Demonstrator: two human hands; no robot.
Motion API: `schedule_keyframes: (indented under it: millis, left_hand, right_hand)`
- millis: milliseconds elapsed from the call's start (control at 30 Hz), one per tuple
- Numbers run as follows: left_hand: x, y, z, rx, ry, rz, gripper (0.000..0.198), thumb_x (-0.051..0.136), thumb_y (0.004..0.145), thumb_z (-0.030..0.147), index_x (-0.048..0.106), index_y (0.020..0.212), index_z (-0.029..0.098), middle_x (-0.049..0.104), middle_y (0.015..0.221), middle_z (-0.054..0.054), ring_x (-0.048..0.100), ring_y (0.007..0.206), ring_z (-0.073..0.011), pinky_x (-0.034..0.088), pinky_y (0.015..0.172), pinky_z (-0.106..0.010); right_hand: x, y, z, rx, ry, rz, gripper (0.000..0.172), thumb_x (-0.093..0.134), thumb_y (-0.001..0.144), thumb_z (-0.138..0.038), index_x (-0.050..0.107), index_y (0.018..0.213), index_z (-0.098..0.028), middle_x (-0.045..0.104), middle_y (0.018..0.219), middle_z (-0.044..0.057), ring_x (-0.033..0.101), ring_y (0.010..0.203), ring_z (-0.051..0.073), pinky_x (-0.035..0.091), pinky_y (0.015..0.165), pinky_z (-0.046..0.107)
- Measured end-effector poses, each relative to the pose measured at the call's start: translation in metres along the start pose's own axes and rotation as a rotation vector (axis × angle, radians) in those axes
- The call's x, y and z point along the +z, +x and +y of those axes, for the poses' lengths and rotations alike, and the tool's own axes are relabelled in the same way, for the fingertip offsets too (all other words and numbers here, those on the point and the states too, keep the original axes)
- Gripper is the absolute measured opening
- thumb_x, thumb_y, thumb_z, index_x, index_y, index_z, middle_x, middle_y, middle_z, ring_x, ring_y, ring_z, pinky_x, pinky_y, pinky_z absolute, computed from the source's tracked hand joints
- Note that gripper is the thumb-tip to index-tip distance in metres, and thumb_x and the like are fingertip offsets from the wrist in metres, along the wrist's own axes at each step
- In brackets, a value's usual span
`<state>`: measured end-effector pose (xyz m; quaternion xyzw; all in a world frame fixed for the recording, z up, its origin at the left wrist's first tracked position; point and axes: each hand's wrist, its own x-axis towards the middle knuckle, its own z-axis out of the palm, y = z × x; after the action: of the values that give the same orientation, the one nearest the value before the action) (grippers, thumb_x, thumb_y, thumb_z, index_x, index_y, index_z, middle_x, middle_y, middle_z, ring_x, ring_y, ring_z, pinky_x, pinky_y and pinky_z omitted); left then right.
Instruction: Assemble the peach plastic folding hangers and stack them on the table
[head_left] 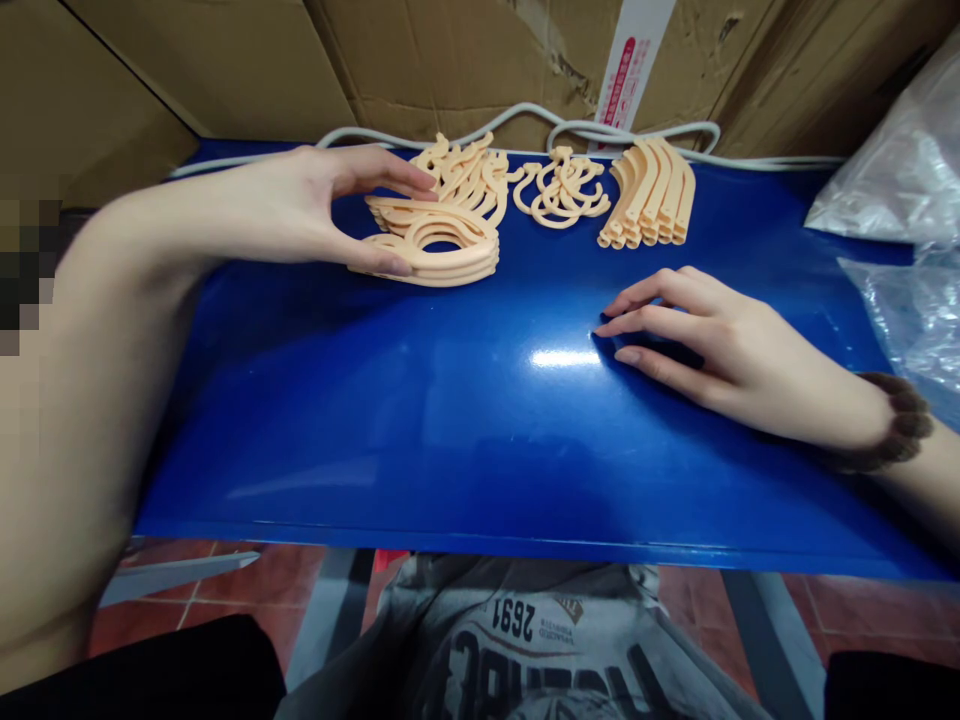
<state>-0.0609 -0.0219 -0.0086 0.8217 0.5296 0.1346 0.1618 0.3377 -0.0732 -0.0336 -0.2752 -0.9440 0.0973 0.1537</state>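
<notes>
on the glossy blue bench (450, 430), the right hand (720, 345) is loosely bent and empty, its fingertips low over the surface, well in from the right edge, while farther back the left hand (307, 205) curves around the left end of a layered stack of smooth, cream-coloured parts (457, 270) with oval openings, though whether it grips cannot be told. along the far edge lie wavy, branching pieces (476, 185) just behind the stack, tangled slim hooks (562, 190) and curved, hollow-ended strips (652, 200); grouping by shape looks done, with only the stack's settling perhaps unfinished.
</notes>
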Motion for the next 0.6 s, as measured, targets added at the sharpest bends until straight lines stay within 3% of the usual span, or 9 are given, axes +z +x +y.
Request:
schedule_keyframes:
  millis: [400,600]
  left_hand:
    - [0.001,-0.002,0.012,-0.033,-0.027,-0.002,0.124,0.066,0.062,0.101,0.064,0.15,0.013,0.064,0.153,-0.01,0.057,0.136,-0.0319,0.035,0.126,-0.054]
    - [-0.002,-0.004,0.012,-0.022,-0.005,-0.044,0.112,0.064,0.071,0.097,0.06,0.154,0.021,0.06,0.158,-0.005,0.055,0.141,-0.0314,0.035,0.127,-0.053]
  right_hand:
    - [0.002,0.0,0.002,-0.016,0.004,-0.001,0.036,0.055,0.109,-0.039,0.078,0.123,-0.015,0.071,0.128,0.017,0.069,0.115,0.031,0.055,0.102,0.048]
    - [0.002,0.0,0.002,0.014,0.036,0.0,0.036,0.056,0.107,-0.041,0.079,0.124,-0.019,0.071,0.128,0.016,0.069,0.116,0.031,0.055,0.104,0.049]
